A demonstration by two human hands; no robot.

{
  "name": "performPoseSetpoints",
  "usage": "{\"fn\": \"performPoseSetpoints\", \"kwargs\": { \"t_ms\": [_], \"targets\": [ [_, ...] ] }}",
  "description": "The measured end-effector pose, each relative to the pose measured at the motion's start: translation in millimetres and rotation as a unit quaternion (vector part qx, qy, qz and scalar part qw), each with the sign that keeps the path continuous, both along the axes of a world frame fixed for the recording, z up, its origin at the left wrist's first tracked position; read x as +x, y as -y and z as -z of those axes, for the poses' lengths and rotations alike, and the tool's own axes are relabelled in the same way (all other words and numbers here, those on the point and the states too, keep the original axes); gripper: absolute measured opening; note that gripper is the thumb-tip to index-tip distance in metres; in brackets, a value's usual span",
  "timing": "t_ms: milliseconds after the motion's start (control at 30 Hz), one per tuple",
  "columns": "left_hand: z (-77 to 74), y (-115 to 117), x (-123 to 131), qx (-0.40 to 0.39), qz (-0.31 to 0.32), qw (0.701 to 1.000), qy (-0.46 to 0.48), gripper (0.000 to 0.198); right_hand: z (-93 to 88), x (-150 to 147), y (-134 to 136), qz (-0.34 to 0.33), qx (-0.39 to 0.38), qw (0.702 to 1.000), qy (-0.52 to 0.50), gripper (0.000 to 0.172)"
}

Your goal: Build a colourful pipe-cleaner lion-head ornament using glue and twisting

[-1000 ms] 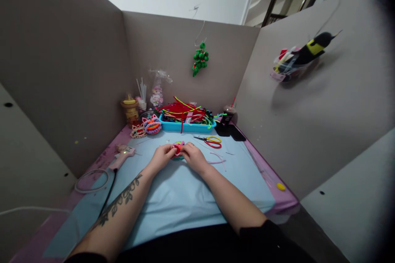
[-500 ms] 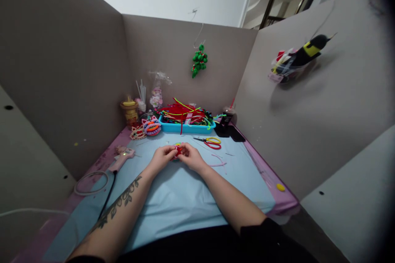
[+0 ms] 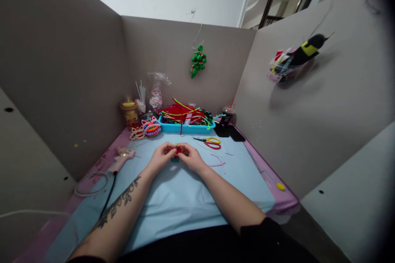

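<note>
Between my two hands sits a small red and green fuzzy pipe-cleaner craft [image 3: 178, 152], mostly covered by fingers. My left hand [image 3: 163, 156] pinches it from the left, thumb and fingers closed. From the right, my right hand [image 3: 190, 156] grips it the same way, the fingertips almost meeting. Scissors [image 3: 212, 143] with red and yellow handles lie beyond my right hand. Closer to that wrist is a bent pink pipe cleaner [image 3: 217, 163]. A pink glue gun [image 3: 122, 159] rests to the left of my left hand.
A blue tray [image 3: 188, 130] heaped with red and green pipe cleaners stands at the back. Left of it are a purple and orange lion-head craft [image 3: 151, 126] and a yellow cup [image 3: 129, 113]. At the right are a drink cup [image 3: 227, 116] and a dark phone [image 3: 237, 133]. Grey partitions [image 3: 188, 61] surround the table.
The red craft has turned a little between my fingers, and less of its bright yellow-green part shows. Both hands stay in nearly the same place.
</note>
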State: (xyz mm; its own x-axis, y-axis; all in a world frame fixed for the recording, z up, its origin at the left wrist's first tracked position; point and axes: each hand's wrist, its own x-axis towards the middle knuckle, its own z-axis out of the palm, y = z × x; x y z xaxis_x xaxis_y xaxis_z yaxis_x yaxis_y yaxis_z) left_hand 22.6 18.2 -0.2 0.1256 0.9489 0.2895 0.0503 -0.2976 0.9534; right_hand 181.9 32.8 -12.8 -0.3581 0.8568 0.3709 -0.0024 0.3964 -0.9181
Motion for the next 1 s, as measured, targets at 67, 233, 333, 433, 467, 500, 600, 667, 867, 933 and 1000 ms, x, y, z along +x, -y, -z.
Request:
{"fn": "performPoseSetpoints", "kwargs": {
  "t_ms": [67,233,333,433,467,500,600,667,867,933,1000],
  "targets": [
    [2.3,-1.2,-1.1,0.007,0.018,1.000,0.001,0.030,2.2,0.1,-1.9,0.000,-0.011,1.000,-0.015,0.029],
    [2.4,-1.4,1.2,0.016,-0.005,0.999,-0.027,0.029,1.0,-0.7,-2.0,0.012,-0.017,0.999,-0.025,0.030],
    [0.0,0.5,2.9,0.008,-0.007,0.999,-0.035,0.032,-0.6,-1.1,-0.7,0.024,-0.015,0.999,-0.016,0.030],
    [-1.9,2.2,2.2,0.009,-0.009,0.999,-0.042,0.032,-0.7,-0.8,0.1,0.023,-0.007,1.000,-0.010,0.030],
    [-2.3,2.5,1.7,0.013,-0.014,0.999,-0.047,0.032,-0.6,-0.7,0.3,0.021,-0.002,1.000,-0.009,0.031],
    [-2.4,2.8,1.4,0.018,-0.019,0.998,-0.052,0.031,-0.4,-0.6,0.6,0.020,0.002,1.000,-0.009,0.032],
    [-1.7,3.1,2.2,0.043,-0.029,0.996,-0.068,0.029,0.0,-2.0,1.9,0.033,0.003,0.999,-0.015,0.038],
    [-0.5,3.1,3.8,0.064,-0.038,0.994,-0.079,0.029,-0.1,-3.8,3.0,0.050,-0.005,0.999,-0.018,0.040],
    [1.4,1.6,2.5,0.095,-0.081,0.988,-0.089,0.025,-1.9,-1.3,3.4,0.077,0.029,0.996,0.039,0.040],
    [1.9,-0.3,-1.4,0.090,-0.106,0.986,-0.091,0.026,-2.7,5.1,1.5,0.090,0.081,0.987,0.103,0.035],
    [3.8,-3.1,-5.5,0.080,-0.123,0.985,-0.093,0.028,-3.9,13.0,-0.4,0.090,0.137,0.971,0.172,0.018]
  ]
}}
